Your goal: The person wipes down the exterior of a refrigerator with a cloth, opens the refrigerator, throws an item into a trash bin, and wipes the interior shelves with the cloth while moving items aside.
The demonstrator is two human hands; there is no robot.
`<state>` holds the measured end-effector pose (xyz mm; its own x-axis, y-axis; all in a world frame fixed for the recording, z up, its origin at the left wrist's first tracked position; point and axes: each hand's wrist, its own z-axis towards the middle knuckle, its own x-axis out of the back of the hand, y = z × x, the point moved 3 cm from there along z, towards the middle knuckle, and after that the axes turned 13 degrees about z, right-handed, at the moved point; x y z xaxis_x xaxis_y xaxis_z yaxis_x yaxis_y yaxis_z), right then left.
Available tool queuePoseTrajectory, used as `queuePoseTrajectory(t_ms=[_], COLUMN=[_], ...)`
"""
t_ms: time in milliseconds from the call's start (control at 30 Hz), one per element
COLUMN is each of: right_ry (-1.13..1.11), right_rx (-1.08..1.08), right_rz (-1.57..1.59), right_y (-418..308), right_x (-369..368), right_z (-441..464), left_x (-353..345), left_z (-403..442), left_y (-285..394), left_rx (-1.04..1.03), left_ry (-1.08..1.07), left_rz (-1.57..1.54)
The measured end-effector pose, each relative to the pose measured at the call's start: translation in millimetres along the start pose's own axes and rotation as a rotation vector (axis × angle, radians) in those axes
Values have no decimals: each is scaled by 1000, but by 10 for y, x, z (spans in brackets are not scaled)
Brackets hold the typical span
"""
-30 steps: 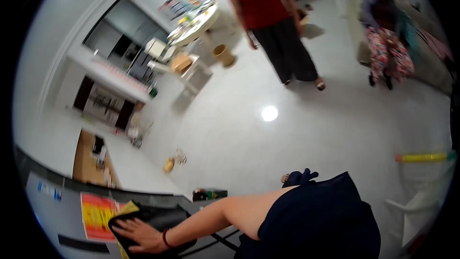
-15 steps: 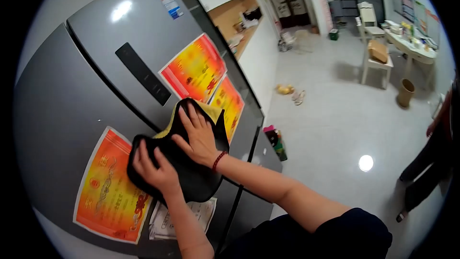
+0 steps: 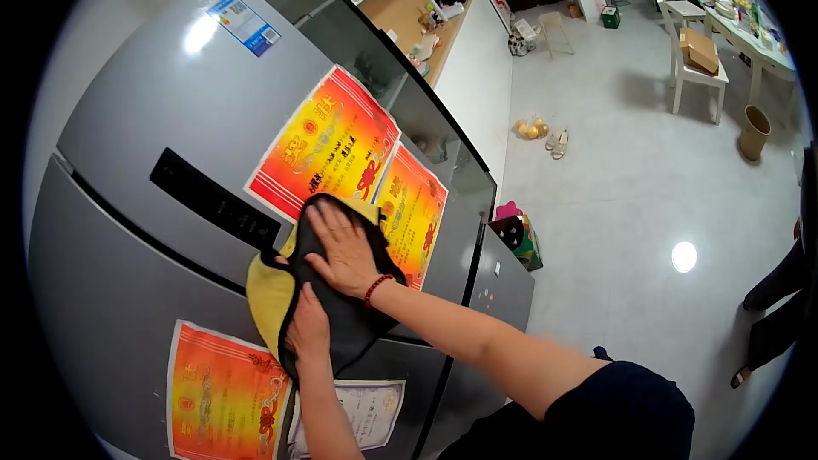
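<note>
A microfiber cleaning cloth [image 3: 345,336], black on one face and yellow on the other, lies against the front of a grey refrigerator [image 3: 111,247]. My right hand [image 3: 345,251], with a dark red bead bracelet at the wrist, presses flat on its black face, fingers stretched. Lower left, my left hand [image 3: 308,328] grips the cloth's edge, its fingers mostly hidden behind the folded yellow side. An upper red-and-yellow certificate [image 3: 328,145] and another certificate [image 3: 413,213] are partly beside and under the cloth's top. A lower certificate [image 3: 223,396] and a whitish certificate [image 3: 371,409] show below.
A black control panel [image 3: 213,200] runs along the refrigerator door. To the right are a bag [image 3: 520,234] on the floor, sandals [image 3: 557,145], a chair with a cardboard box [image 3: 699,51], a wastebasket [image 3: 754,134] and a table [image 3: 758,43]. Another person's legs [image 3: 780,298] stand at the right edge.
My left hand has gone from lying spread on the black face to gripping the cloth's edge, folding more yellow into view. The right hand stays flat on it. The camera view has shifted.
</note>
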<state>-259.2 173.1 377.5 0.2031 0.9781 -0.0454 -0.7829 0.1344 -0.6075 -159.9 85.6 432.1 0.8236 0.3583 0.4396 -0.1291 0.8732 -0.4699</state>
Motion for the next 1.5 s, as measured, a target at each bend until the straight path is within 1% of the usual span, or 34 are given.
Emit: queuePoseTrajectory(t_ms=[33, 100, 133, 233, 267, 300, 333, 367, 433, 500, 533, 567, 633, 667, 767, 833, 900, 967, 1000, 1100, 1167, 1267, 1367, 1467, 1500], right_ry=[56, 100, 85, -22, -31, -35, -30, -79, -138, -39, 25, 101, 171, 199, 249, 145, 54, 46, 18, 40, 22, -3, 21, 11, 2], right_rx=[-52, -164, -185, -212, -213, -201, -170, -158, -266, -246, -271, -312, -406, -460, -550, -606, -606, -539, -541, -614, -574, -582, -470, -386, -360], right_rz=[-12, 32, 5, 30, 62, 90, 100, 100, 350, 225, 66, -29, -43, -38, 42, 59, 80, 111, 77, 27, -26, -51, -33, 4, -24], right_y=[118, 358, 476, 525, 510, 507, 496, 523, 624, 938, 1092, 1263, 1536, 1644, 1684, 1585, 1500, 1461, 1518, 1795, 1954, 2187, 2336, 2532, 2633], right_x=[52, 103, 73, 44, 30, 31, 75, 117, 272, 287, 302, 305, 298, 276, 258, 244, 200, 293, 335, 412, 464, 489, 496, 497, 482], right_z=[-106, -440, -639, -1216, -1295, -1264, -1193, -1106, -876, -735, -706, -724, -843, -951, -1413, -1786, -2051, -2054, -2024, -1941, -1960, -2079, -2154, -2222, -2279], left_x=[-94, -475, -525, -539, -655, -802, -656, -563, -645, -952, -1206, -1461, -1735, -1761, -1663, -1523, -1452, -1403, -1404, -1520, -1632, -1850, -1861, -2129, -2000], left_z=[-97, -395, -475, -688, -790, -845, -709, -575, -440, -482, -616, -749, -781, -775, -959, -1192, -1359, -1471, -1479, -1493, -1563, -1799, -1854, -2303, -2206], left_y=[40, 109, 205, 388, 310, 251, 338, 412, 498, 624, 656, 689, 938, 1075, 1218, 1189, 1175, 1197, 1236, 1367, 1482, 1675, 1899, 1967, 2080], left_rx=[30, -196, -220, -301, -333, -364, -304, -316, -335, -387, -430, -472, -532, -545, -549, -528, -500, -446, -425, -372, -342, -339, -304, -131, -191], left_ry=[-377, -240, -213, -267, -345, -409, -363, -365, -355, -368, -395, -422, -459, -475, -529, -571, -599, -606, -604, -590, -596, -636, -524, -568, -536], left_rz=[-78, -4, -55, -83, -90, -98, -159, -94, -122, -98, -90, -83, -111, -129, -168, -176, -192, -199, -198, -210, -221, -296, -333, -450, -325])
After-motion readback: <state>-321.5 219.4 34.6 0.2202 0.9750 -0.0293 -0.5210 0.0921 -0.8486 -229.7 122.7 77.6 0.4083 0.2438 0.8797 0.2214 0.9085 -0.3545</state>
